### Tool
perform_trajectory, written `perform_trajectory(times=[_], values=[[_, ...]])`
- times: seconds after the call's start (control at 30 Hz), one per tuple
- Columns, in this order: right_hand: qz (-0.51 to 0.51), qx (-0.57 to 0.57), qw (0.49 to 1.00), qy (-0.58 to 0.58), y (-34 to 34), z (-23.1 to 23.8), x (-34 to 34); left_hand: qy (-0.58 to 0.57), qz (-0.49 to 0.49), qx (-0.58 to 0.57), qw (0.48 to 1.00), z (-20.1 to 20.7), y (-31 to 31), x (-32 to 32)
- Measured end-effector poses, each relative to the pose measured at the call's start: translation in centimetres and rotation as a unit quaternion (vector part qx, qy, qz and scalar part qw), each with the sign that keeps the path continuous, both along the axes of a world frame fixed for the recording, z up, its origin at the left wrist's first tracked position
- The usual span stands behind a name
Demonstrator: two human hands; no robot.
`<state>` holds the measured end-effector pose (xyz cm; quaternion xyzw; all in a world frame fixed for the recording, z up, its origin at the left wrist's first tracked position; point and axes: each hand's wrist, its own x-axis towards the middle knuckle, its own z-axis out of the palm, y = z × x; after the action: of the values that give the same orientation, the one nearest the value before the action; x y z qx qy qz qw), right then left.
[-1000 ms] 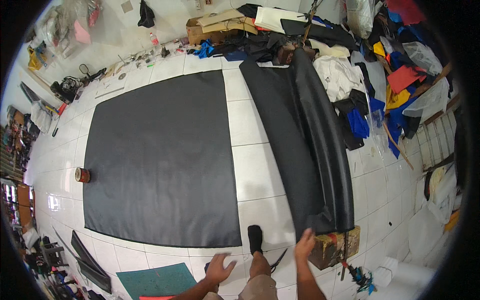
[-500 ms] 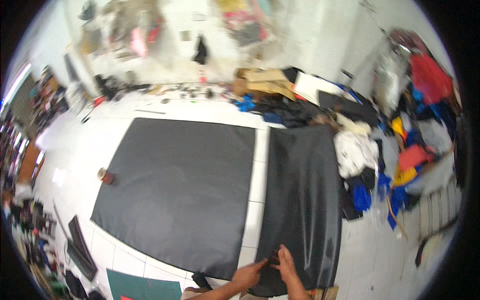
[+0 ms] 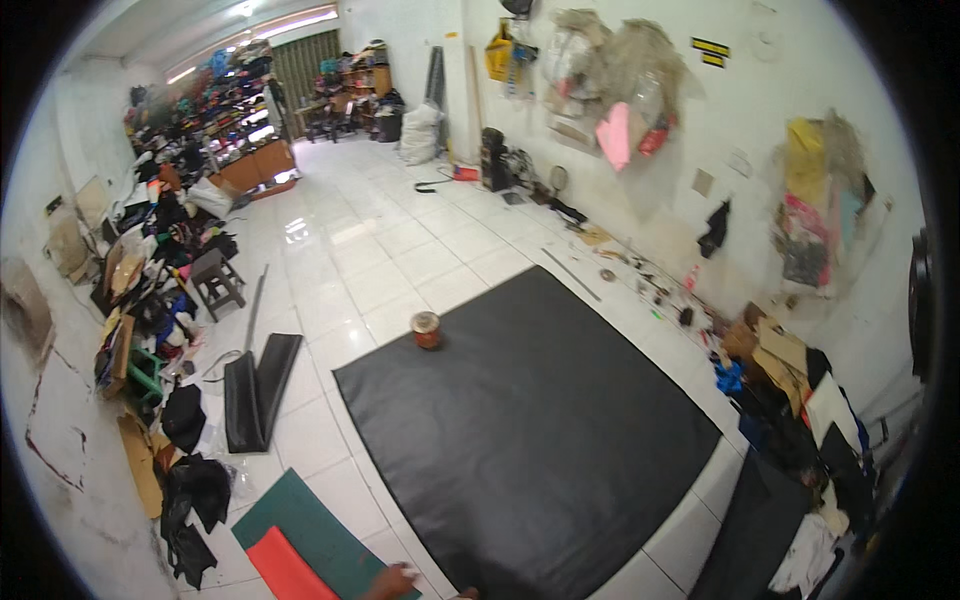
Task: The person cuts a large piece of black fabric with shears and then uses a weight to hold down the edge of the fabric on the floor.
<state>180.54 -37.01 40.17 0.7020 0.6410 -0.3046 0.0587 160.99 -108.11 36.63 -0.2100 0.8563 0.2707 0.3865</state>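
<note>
My left hand [image 3: 392, 580] shows at the lower edge, over the corner of a dark green mat [image 3: 312, 532]. Its fingers look curled together, with a small pale spot at their tips that I cannot make out. Just a sliver of my right hand [image 3: 466, 595] enters the picture beside the near corner of a large black sheet [image 3: 540, 420]; its fingers are hidden. The sheet lies flat on white floor tiles. On its far left edge stands a small reddish-brown tin [image 3: 426, 331]. A red-orange sheet [image 3: 290, 565] covers part of the mat.
Another black sheet [image 3: 752, 530] lies at the lower right, beside piled fabric and cardboard [image 3: 785, 365]. Folded black material [image 3: 258, 395] and a dark stool [image 3: 216, 281] are on the left, near heaped scraps. A thin strip [image 3: 570, 274] and small items line the wall.
My view has swung to the left, showing more of the room. My hands, earlier close together over the right-hand black sheet, are now mostly cut off by the lower edge.
</note>
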Motion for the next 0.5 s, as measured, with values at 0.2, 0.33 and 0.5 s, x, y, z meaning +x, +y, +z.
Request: perform_trajectory(times=[0.2, 0.33, 0.5], values=[[0.089, 0.045, 0.987, -0.123, -8.6, 8.6, -9.5, 0.152, 0.268, -0.193, 0.932, 5.7, -25.6, -2.1], [0.145, 0.046, 0.977, -0.152, -13.6, 9.3, -16.4, 0.122, 0.273, -0.204, 0.932, 7.5, -33.8, -8.4], [0.185, 0.047, 0.963, -0.191, -19.0, 11.1, -21.7, 0.205, 0.302, 0.000, 0.931, 8.9, -30.4, -21.7]])
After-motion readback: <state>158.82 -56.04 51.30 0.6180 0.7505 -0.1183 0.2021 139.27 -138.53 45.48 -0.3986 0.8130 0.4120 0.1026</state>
